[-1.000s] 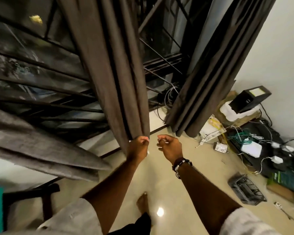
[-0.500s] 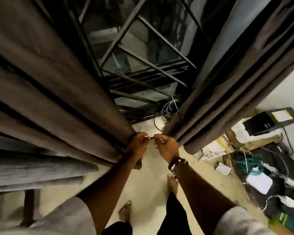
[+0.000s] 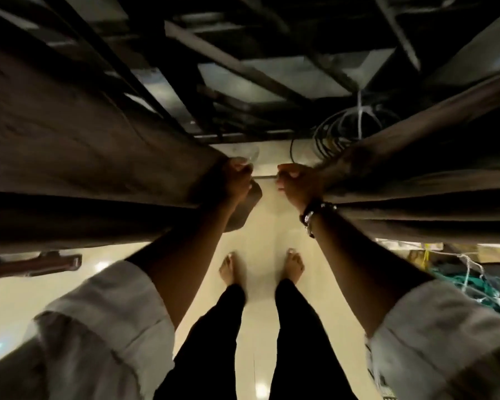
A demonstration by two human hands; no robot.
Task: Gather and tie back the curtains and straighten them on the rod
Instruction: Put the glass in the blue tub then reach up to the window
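Hands moved apart, left hand (image 3: 237, 180), right hand (image 3: 296, 183), gripping pleated curtains (image 3: 84, 157)

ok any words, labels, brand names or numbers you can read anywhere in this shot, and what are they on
None can be read in this frame.
The wristwatch on the right hand: face blurred and too small, no brand or numbers legible.
The boxes and cables at the right edge: mostly hidden under the right curtain, no print visible.
The left curtain, held by the left hand, and the rolled sleeves: plain fabric, no labels showing.
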